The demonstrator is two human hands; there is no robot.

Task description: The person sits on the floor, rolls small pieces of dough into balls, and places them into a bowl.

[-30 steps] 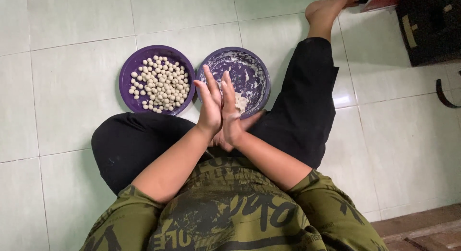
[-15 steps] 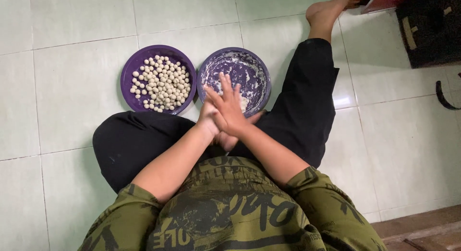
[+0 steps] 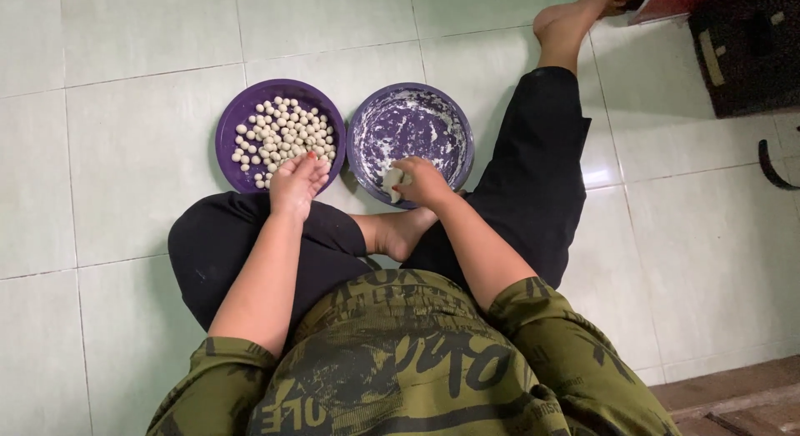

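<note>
I sit on the floor with two purple plates in front of my legs. The left plate (image 3: 236, 127) holds several small pale dough balls (image 3: 283, 132). My left hand (image 3: 297, 183) rests palm down over its near right rim, fingers stretched out among the balls, with nothing seen in it. The right plate (image 3: 454, 132) is smeared with white flour. At its near edge lies a pale dough lump (image 3: 391, 180). My right hand (image 3: 425, 182) has its fingers curled on that lump.
My bare foot (image 3: 400, 232) lies tucked just behind the plates, between my arms. My other leg (image 3: 542, 144) in black trousers stretches out to the right of the floured plate. A dark mat (image 3: 750, 44) lies at the top right on the pale tiled floor.
My palms were pressed together and rubbing above the plates. They have parted: the left hand dropped to the plate of balls, the right hand went down to the dough lump.
</note>
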